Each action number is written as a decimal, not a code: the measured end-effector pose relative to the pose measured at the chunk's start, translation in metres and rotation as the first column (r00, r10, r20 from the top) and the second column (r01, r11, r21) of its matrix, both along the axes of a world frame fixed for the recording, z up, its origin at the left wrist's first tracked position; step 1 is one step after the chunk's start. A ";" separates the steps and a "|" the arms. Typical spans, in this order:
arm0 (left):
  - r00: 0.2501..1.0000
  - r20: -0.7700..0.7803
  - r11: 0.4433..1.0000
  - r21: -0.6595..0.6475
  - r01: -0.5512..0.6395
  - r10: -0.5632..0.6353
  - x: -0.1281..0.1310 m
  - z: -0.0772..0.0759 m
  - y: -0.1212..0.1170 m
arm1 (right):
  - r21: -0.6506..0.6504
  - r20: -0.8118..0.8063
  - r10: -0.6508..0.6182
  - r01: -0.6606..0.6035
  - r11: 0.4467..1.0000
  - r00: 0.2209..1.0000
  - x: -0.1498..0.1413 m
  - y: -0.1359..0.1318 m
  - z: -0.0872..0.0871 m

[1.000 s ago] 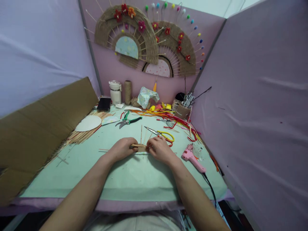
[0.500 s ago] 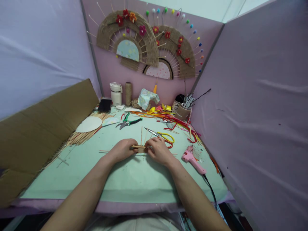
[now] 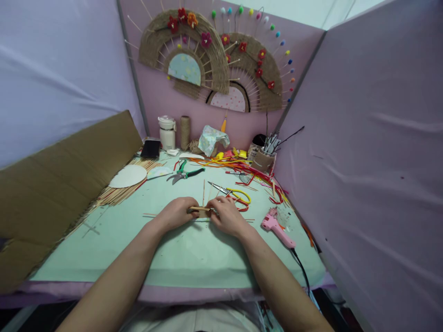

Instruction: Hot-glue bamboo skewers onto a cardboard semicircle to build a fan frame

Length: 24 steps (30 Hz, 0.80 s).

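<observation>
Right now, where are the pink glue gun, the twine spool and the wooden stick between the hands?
Pink glue gun [image 3: 278, 231]: head view, its body.
Twine spool [image 3: 185, 133]: head view, its wound side.
Wooden stick [image 3: 201, 209]: head view, its exposed middle.

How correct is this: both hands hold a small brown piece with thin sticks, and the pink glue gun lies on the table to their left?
The side is wrong: in the head view, the pink glue gun lies on the table to their right. The left hand and right hand hold the small brown piece with thin sticks.

Head view | texts, labels, brands, numbers, signs: none readable
</observation>
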State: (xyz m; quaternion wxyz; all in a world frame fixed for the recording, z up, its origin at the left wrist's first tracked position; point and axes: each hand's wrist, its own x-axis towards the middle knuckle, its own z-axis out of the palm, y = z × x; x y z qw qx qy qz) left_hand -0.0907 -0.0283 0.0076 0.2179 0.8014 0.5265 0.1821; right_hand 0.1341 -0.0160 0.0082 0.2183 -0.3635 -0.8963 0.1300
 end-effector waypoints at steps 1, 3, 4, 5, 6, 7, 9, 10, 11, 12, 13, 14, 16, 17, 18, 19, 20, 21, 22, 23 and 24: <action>1.000 -0.001 1.000 0.001 -0.001 0.001 0.000 0.000 0.000 | 0.003 -0.011 0.000 0.000 1.000 1.000 0.000 0.000 -0.001; 1.000 -0.008 1.000 0.005 -0.002 0.002 0.000 0.001 -0.001 | 0.011 -0.041 -0.002 0.003 1.000 0.999 0.000 0.000 -0.002; 1.000 -0.011 1.000 0.008 -0.003 0.003 0.000 0.001 -0.001 | 0.017 -0.059 -0.002 0.003 1.000 0.998 0.000 0.000 -0.002; 1.000 -0.013 1.000 0.012 -0.003 0.003 0.001 0.001 -0.001 | 0.022 -0.079 0.000 0.002 1.000 0.997 0.000 0.000 -0.003; 1.000 -0.016 1.000 0.019 -0.003 0.004 0.001 0.001 -0.001 | 0.029 -0.103 0.001 0.002 1.000 0.995 0.000 0.000 -0.003; 1.000 -0.019 1.000 0.029 -0.003 0.004 0.001 0.001 -0.001 | 0.038 -0.135 -0.004 0.009 0.999 0.991 0.000 0.001 -0.004; 1.000 -0.007 0.998 0.066 0.004 -0.003 0.002 0.002 -0.001 | 0.065 -0.227 -0.039 0.055 0.996 0.973 0.002 0.003 -0.004; 1.000 0.016 0.995 0.104 0.006 -0.008 0.002 0.002 -0.001 | 0.080 -0.288 -0.071 0.098 0.992 0.955 0.003 0.005 -0.004; 0.998 0.055 0.987 0.161 -0.001 -0.008 0.003 0.003 -0.001 | 0.094 -0.355 -0.109 0.151 0.984 0.928 0.005 0.007 -0.004; 0.994 0.107 0.971 0.236 -0.026 0.001 0.003 0.004 -0.001 | 0.102 -0.426 -0.149 0.211 0.972 0.892 0.007 0.009 -0.003; 0.986 0.167 0.944 0.321 -0.070 0.016 0.003 0.006 -0.002 | 0.104 -0.497 -0.187 0.272 0.957 0.847 0.008 0.011 -0.003; 0.972 0.231 0.906 0.403 -0.133 0.040 0.002 0.007 -0.002 | 0.099 -0.564 -0.221 0.331 0.938 0.795 0.010 0.013 -0.003; 0.932 0.347 0.809 0.518 -0.280 0.101 0.002 0.011 -0.003 | 0.070 -0.677 -0.270 0.425 0.902 0.685 0.014 0.015 -0.001; 0.911 0.392 0.764 0.548 -0.341 0.125 0.001 0.013 -0.004 | 0.051 -0.719 -0.283 0.454 0.889 0.635 0.016 0.016 0.000; 0.892 0.428 0.727 0.566 -0.388 0.143 0.001 0.015 -0.005 | 0.028 -0.752 -0.292 0.471 0.882 0.591 0.017 0.016 0.002; 0.877 0.455 0.700 0.576 -0.422 0.155 0.001 0.016 -0.005 | 0.005 -0.777 -0.296 0.476 0.880 0.556 0.017 0.015 0.004; 0.866 0.474 0.681 0.581 -0.445 0.161 0.001 0.017 -0.005 | -0.020 -0.796 -0.299 0.471 0.882 0.526 0.017 0.014 0.005; 0.859 0.486 0.670 0.584 -0.458 0.163 0.001 0.018 -0.006 | -0.046 -0.811 -0.301 0.458 0.888 0.502 0.017 0.013 0.007; 0.854 0.493 0.663 0.586 -0.466 0.165 0.002 0.019 -0.006 | -0.075 -0.822 -0.306 0.441 0.894 0.480 0.017 0.012 0.009; 0.852 0.497 0.658 0.587 -0.471 0.167 0.002 0.019 -0.006 | -0.107 -0.831 -0.314 0.422 0.900 0.459 0.017 0.012 0.011; 0.851 0.497 0.656 0.588 -0.473 0.168 0.003 0.020 -0.006 | -0.142 -0.838 -0.325 0.400 0.905 0.438 0.016 0.011 0.011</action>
